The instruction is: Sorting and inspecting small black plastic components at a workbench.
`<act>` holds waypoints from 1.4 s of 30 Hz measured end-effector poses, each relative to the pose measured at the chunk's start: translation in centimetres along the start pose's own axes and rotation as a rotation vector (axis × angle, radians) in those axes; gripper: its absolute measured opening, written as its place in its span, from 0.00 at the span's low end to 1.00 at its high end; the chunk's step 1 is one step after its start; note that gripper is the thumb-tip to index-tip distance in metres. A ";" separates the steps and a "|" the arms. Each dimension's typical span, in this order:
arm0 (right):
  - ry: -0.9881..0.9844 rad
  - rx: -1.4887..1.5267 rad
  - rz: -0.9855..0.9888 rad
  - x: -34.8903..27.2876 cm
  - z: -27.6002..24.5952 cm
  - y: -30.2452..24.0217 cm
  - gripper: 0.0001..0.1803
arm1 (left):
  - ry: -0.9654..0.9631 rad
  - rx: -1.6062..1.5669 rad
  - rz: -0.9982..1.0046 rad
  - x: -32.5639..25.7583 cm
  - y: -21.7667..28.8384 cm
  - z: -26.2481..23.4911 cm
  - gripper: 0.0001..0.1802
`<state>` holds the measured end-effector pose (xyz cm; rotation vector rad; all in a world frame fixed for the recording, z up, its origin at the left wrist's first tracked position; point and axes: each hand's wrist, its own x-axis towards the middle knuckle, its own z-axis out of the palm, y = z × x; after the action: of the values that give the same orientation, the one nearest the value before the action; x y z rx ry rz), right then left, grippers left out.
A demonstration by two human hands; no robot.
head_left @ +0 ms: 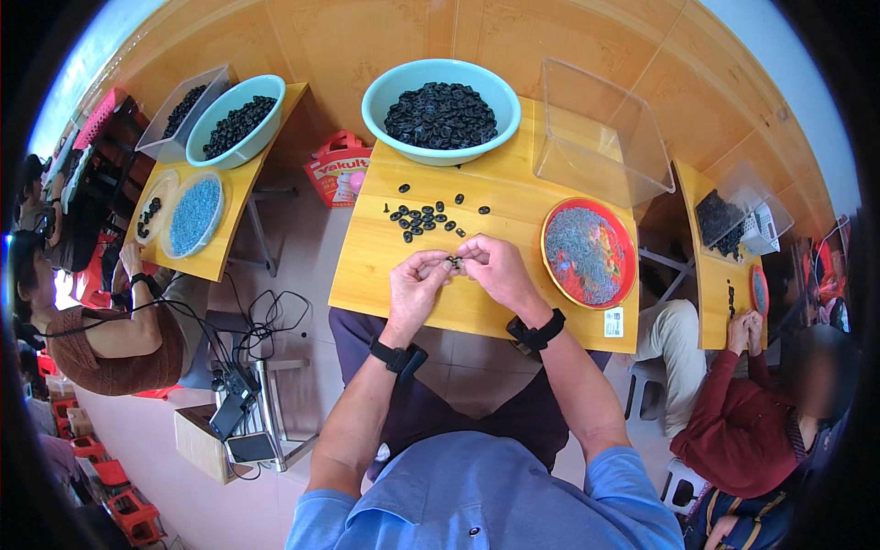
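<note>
Above the near part of a yellow wooden table [367,266], my left hand [414,286] and my right hand [500,270] meet at the fingertips. Both pinch a small black plastic piece [454,262], mostly covered by the fingers. Just beyond them lie several loose black oval pieces [416,223] with holes, in a loose cluster. A red round tray [630,258] right of my right hand holds many thin grey-blue pieces [579,240], too small to name. At the far edge, a teal basin [440,158] is heaped with black pieces [440,115].
A clear plastic bin [587,137] stands at the table's back right. At a left table [220,247] with a basin [266,92], one person [119,330] sits; another [742,422] works at the right. Black cables [261,330] hang left, near a red bag [339,170].
</note>
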<state>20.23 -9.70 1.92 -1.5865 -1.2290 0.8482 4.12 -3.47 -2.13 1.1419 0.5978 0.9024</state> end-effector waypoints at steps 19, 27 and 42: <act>-0.051 0.146 0.098 -0.5 -1.3 -0.5 0.11 | 0.045 0.167 -0.043 0.0 0.0 0.3 0.09; -0.040 0.075 0.007 -0.5 -0.9 -0.8 0.11 | 0.047 0.172 -0.060 -0.2 0.2 0.6 0.10; -0.046 0.283 0.104 -0.4 -0.8 -0.4 0.07 | 0.038 0.055 -0.092 0.2 0.3 0.3 0.08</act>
<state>20.73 -10.28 2.58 -1.4165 -1.0135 1.0803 4.37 -3.45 -1.71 1.1393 0.7039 0.8345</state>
